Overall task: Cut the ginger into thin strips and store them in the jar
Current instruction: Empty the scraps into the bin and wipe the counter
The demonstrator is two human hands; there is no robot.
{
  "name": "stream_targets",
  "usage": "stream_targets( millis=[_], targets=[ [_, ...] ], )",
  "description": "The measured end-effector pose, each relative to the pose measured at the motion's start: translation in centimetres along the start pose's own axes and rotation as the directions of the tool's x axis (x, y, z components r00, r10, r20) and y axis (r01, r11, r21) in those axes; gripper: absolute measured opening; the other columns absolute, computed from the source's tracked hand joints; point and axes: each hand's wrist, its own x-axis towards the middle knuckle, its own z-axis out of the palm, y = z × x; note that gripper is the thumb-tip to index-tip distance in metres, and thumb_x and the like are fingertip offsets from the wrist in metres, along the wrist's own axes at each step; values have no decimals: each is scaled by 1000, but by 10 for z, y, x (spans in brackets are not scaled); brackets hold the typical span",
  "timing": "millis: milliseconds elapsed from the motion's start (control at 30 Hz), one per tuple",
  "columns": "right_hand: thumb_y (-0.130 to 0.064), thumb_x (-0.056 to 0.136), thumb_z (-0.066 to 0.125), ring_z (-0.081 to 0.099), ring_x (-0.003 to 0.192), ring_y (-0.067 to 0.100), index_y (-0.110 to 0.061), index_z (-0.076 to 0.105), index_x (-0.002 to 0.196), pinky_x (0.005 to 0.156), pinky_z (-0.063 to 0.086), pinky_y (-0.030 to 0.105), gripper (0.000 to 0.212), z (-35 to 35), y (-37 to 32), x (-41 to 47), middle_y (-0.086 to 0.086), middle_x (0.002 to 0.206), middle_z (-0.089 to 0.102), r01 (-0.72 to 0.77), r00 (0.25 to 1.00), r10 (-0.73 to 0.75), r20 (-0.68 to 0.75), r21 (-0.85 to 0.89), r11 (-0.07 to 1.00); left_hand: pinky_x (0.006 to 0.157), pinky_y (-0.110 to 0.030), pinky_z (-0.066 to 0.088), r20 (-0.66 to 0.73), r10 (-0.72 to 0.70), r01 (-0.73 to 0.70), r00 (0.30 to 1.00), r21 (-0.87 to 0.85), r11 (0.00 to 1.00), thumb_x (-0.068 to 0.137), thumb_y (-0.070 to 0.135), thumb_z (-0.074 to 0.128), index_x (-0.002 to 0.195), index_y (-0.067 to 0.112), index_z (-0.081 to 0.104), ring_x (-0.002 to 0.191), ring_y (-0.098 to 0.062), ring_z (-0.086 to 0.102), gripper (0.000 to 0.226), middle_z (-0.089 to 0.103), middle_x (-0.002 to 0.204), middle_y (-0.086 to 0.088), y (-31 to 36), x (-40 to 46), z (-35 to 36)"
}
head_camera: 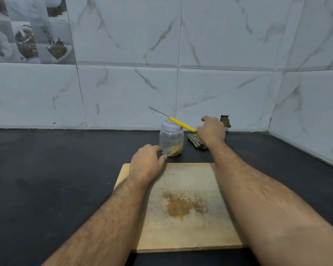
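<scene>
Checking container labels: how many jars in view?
1. The jar stands on the black counter just behind the cutting board, lid on, ginger strips at its bottom. The left hand is beside it. None other visible.

A single head-worn, wide-angle view looks forward and down from above the near edge of the dark desk (65, 189). It faces the tiled wall (219, 54) behind the desk, with the cutting board (200, 179) close below the lens.
</scene>
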Motion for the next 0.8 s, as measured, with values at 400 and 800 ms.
stream_targets(
  millis=[400,800],
  targets=[
    [-22,88,56,52,122,36,-21,44,142,95,46,42,55,35,9,-1,12,132,56,-64,977,55,205,41,997,68,-34,47,0,-132,132,991,-27,991,95,64,33,74,21,61,81,-21,62,55,64,76,5,13,4,8],
    [-5,81,62,59,75,20,-17,55,106,70,50,34,29,14,7,-31,2,78,62,31,914,-186,360,396,918,75,-30,40,-35,-213,176,976,-443,879,101,31,46,106,16,62,92,-16,58,22,65,97,5,9,4,3]
  ],
)
